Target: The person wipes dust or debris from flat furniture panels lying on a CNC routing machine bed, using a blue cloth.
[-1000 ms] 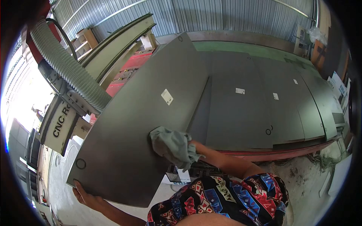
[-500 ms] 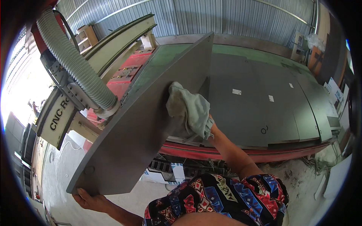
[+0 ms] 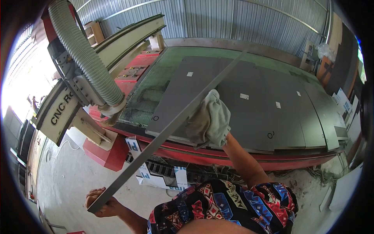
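Observation:
A long dark grey panel [image 3: 165, 133] is turned nearly edge-on, slanting from the lower left up to the far right. My left hand [image 3: 104, 201] is closed around its near lower end, fingers on one side of the edge. My right hand [image 3: 228, 141] is mostly hidden under a crumpled grey-green cloth [image 3: 212, 119], which it holds against or close beside the panel's right side. Behind the panel, several flat dark grey boards [image 3: 282, 126] lie on the machine bed, some with small white labels and drilled holes.
To the left stands a CNC machine gantry [image 3: 54, 121] with a ribbed grey hose [image 3: 83, 58]. The bed has a green surface [image 3: 177, 52] and a red front edge [image 3: 249, 158]. Printed cardboard [image 3: 180, 177] and a cable chain [image 3: 157, 168] sit below it.
The panel has swung from showing its broad face to nearly edge-on, uncovering a labelled board behind it. The cloth moved slightly right; my left hand now wraps the panel's end.

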{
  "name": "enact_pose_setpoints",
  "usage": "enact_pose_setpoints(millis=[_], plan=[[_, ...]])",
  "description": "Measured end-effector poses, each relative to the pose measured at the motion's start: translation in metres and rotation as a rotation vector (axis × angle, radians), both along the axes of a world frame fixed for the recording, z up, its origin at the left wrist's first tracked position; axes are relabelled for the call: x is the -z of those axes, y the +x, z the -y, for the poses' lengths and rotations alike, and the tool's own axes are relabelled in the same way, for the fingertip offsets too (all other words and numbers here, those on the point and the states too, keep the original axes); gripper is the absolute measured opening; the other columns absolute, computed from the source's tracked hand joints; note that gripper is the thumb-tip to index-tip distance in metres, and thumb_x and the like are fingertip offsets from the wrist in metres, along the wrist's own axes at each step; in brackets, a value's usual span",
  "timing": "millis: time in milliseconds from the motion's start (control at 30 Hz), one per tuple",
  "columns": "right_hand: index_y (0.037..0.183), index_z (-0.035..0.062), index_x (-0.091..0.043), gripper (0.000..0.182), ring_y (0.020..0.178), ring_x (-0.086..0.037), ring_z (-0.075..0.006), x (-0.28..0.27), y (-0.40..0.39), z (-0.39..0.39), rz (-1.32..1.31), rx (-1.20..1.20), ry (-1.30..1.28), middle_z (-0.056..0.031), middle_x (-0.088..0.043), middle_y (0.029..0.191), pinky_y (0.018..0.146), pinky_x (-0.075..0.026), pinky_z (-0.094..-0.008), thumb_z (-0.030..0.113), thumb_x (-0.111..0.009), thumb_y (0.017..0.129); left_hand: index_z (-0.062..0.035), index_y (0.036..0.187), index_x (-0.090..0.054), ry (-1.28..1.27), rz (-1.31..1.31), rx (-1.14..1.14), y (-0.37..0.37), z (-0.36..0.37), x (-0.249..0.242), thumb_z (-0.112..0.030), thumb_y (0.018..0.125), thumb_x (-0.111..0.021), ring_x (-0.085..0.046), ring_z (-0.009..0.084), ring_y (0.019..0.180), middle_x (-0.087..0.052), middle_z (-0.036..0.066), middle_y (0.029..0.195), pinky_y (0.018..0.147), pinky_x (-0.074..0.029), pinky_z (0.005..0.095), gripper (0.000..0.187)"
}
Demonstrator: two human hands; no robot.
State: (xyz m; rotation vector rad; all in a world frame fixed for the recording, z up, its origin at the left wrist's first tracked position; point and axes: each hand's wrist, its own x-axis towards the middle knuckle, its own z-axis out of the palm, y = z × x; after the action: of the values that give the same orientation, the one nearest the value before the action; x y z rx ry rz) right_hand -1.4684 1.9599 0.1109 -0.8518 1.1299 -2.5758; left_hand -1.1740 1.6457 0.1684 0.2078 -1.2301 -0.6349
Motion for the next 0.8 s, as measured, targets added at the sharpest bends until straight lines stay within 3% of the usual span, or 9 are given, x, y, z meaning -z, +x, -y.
enact_pose_setpoints(millis=[200,267,367,433,500,600,700,733,800], plan=[[0.119,0.0068,-0.046,0.037,0.101,-0.052,-0.0171,-0.031,0.04,-0.001,-0.223,0.457,0.511,-0.0036,-0.053,0.107,0.096,-0.041,-0.0279,0.026,-0.058,0.089,0.0009,0.083,-0.046,-0.063,-0.075,0.139,-0.003,-0.003,0.007,-0.079,0.074,-0.04,-0.05,0.0169,0.05,-0.048,0.008,0.058,0.053,-0.044,0.0287,0.081],[0.115,0.007,-0.048,0.034,0.098,-0.053,-0.0167,-0.061,0.061,-0.009,-0.476,0.651,0.944,-0.0032,-0.053,0.104,0.092,-0.043,-0.0285,0.027,-0.057,0.089,0.0039,0.092,-0.047,-0.068,-0.095,0.138,-0.002,0.003,0.015,-0.087,0.067,-0.032,-0.049,0.016,0.047,-0.046,0.007,0.055,0.053,-0.042,0.0269,0.096],[0.11,0.0075,-0.049,0.029,0.091,-0.056,-0.0168,-0.051,0.07,-0.015,-0.185,0.417,0.565,-0.0033,-0.054,0.101,0.082,-0.049,-0.0302,0.026,-0.057,0.09,0.0045,0.1,-0.049,0.073,-0.231,0.147,-0.008,-0.006,0.01,-0.085,0.071,-0.029,-0.046,0.0163,0.047,-0.044,0.007,0.056,0.049,-0.042,0.027,0.096],[0.112,0.0076,-0.048,0.029,0.091,-0.057,-0.0173,0.006,0.056,-0.029,0.264,-0.052,-0.016,-0.0039,-0.054,0.102,0.081,-0.05,-0.0309,0.025,-0.057,0.09,0.0066,0.111,-0.047,-0.007,-0.261,0.295,-0.004,0.013,0.028,-0.081,0.077,-0.024,-0.045,0.016,0.047,-0.046,0.007,0.058,0.052,-0.042,0.0282,0.097],[0.121,0.0083,-0.046,0.036,0.1,-0.056,-0.0189,0.009,0.077,-0.04,0.113,0.089,0.099,-0.0068,-0.055,0.11,0.088,-0.048,-0.0341,0.027,-0.054,0.092,0.0074,0.113,-0.046,-0.008,-0.304,0.407,-0.001,0.013,0.031,-0.078,0.081,-0.022,-0.045,0.0157,0.048,-0.047,0.008,0.062,0.053,-0.043,0.0301,0.094],[0.123,0.0083,-0.045,0.038,0.102,-0.055,-0.0195,0.036,0.074,-0.058,0.309,0.066,0.126,-0.0076,-0.054,0.112,0.089,-0.047,-0.0346,0.029,-0.053,0.092,0.0084,0.12,-0.043,-0.122,-0.432,0.8,0.0,0.019,0.036,-0.073,0.085,-0.02,-0.054,0.0207,0.062,-0.055,0.012,0.074,0.061,-0.047,0.0348,0.092],[0.124,0.008,-0.045,0.039,0.102,-0.055,-0.0197,0.035,0.074,-0.062,0.386,0.043,0.151,-0.0078,-0.054,0.113,0.09,-0.047,-0.0347,0.029,-0.053,0.092,0.0062,0.127,-0.039,0.068,-0.518,0.624,0.001,0.02,0.044,-0.067,0.089,-0.018,-0.059,0.0279,0.092,-0.06,0.015,0.093,0.078,-0.048,0.0434,0.086],[0.124,0.0079,-0.045,0.039,0.102,-0.055,-0.0197,0.035,0.075,-0.062,0.402,0.037,0.16,-0.0079,-0.054,0.113,0.09,-0.047,-0.0347,0.028,-0.053,0.092,0.0019,0.133,-0.035,0.095,-0.369,0.535,0.007,0.023,0.052,-0.066,0.089,-0.018,-0.044,0.0308,0.122,-0.057,0.016,0.117,0.099,-0.035,0.0475,0.082],[0.124,0.0077,-0.045,0.039,0.103,-0.055,-0.0199,0.035,0.076,-0.061,0.425,0.014,0.176,-0.0081,-0.054,0.113,0.09,-0.047,-0.0348,0.028,-0.053,0.091,-0.0008,0.135,-0.035,0.451,-0.528,0.414,-0.001,0.005,0.025,-0.068,0.087,-0.019,-0.036,0.0302,0.129,-0.052,0.013,0.126,0.105,-0.025,0.049,0.083]])
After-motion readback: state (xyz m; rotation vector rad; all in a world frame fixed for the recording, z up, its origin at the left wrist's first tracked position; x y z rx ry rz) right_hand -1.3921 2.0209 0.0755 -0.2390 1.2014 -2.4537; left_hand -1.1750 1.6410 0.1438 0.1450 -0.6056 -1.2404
